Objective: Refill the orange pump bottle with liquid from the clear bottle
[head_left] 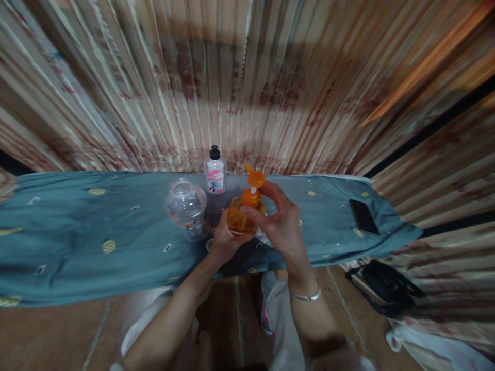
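Centrally, both hands grip pump bottle (pixel 244 216), clear jar (pixel 186 207) just left; cloth edge (pixel 116 288) near

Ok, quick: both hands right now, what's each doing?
Left hand: closed around the base of the orange pump bottle.
Right hand: fingers gripping the bottle's orange collar under the pump.

**Dim, warm light and strong edge distortion**

The scene is lit weakly, in a warm orange-brown cast. The brightest patch is found on the striped curtain (pixel 247 77) in the upper middle of the frame, crossed by a broad soft shadow band. The lower part of the frame is left dark. The orange pump bottle (pixel 247 206) at centre is shown fairly sharp and saturated, with a slight glow through its body. The clear jar (pixel 187 208) carries faint highlights. Toward the corners, lines are bent and smeared by wide-angle distortion, and detail is lost to blur. Grain is visible throughout.
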A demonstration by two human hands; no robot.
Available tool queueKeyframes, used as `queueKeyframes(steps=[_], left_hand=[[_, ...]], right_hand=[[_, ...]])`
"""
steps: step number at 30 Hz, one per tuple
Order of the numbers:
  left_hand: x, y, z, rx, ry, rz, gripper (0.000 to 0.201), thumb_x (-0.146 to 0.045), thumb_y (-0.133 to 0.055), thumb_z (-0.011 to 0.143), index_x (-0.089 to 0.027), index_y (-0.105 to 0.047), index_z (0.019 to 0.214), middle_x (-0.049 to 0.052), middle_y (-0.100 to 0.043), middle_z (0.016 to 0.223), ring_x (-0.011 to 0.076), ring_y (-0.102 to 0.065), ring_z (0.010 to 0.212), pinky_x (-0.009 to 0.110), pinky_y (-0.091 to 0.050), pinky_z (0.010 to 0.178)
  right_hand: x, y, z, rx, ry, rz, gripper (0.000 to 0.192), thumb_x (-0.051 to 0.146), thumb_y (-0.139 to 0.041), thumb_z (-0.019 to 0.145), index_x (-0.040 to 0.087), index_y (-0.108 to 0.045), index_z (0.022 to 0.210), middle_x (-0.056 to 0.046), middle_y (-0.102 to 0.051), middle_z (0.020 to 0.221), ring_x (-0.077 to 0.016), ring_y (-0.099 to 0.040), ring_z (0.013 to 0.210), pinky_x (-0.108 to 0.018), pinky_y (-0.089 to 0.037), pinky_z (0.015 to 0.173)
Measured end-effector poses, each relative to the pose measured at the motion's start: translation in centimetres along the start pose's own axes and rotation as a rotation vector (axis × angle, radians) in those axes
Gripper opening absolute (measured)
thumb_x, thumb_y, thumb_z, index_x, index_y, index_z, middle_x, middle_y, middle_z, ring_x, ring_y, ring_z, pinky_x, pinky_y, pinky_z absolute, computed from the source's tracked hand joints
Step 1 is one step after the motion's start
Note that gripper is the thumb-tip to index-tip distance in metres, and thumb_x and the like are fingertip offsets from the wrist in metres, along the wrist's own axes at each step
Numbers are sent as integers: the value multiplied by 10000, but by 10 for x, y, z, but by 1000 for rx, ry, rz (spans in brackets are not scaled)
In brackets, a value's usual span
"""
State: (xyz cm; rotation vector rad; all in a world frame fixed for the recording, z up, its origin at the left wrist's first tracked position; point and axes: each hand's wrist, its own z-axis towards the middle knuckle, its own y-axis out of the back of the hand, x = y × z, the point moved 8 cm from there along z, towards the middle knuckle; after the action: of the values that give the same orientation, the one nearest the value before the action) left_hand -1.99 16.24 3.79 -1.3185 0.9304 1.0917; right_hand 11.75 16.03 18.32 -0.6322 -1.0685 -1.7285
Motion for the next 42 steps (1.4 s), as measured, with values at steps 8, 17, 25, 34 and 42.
queueKeyframes(steps=[8, 17, 25, 34, 42], left_hand=[[2, 0, 1, 8, -10, 14, 867, -235, -967, 467, -204, -528, 1214, 84, -731, 1157, 292, -726, 1071, 463, -576, 969], [-2, 0, -1, -3, 6, 39, 829, -223, -952, 475, -199, -520, 1183, 80, -733, 1123, 293, -732, 1043, 478, -579, 959], [-3, 0, -1, -7, 3, 47, 835, -232, -956, 468, -201, -517, 1178, 84, -733, 1136, 295, -728, 1057, 488, -568, 981], [1, 1, -1, -23, 33, 43, 858, -219, -953, 454, -205, -515, 1192, 75, -743, 1105, 285, -745, 1007, 465, -596, 926], [2, 2, 0, -25, 22, 38, 858, -226, -955, 451, -200, -526, 1193, 83, -742, 1123, 287, -738, 1035, 473, -582, 964]], right_hand=[[-1, -6, -1, 154, 50, 171, 447, 303, -702, 873, 260, -618, 1310, -39, -728, 1269, -223, -673, 1199, -379, -535, 1054], [-7, 1, 1, 52, -25, 88, 387, 346, -813, 778, 264, -686, 1134, -13, -762, 1121, -234, -717, 1079, -401, -541, 1036], [-5, -4, 0, 177, 25, 198, 437, 343, -721, 870, 276, -639, 1293, -35, -720, 1290, -222, -682, 1187, -379, -532, 1063], [-6, 1, 1, 49, -18, 61, 491, 383, -824, 756, 275, -680, 1213, -35, -745, 1203, -264, -696, 1143, -439, -529, 1060], [-9, -7, -1, 150, 17, 147, 400, 356, -694, 860, 268, -670, 1249, -29, -753, 1194, -244, -703, 1130, -407, -551, 1031]])
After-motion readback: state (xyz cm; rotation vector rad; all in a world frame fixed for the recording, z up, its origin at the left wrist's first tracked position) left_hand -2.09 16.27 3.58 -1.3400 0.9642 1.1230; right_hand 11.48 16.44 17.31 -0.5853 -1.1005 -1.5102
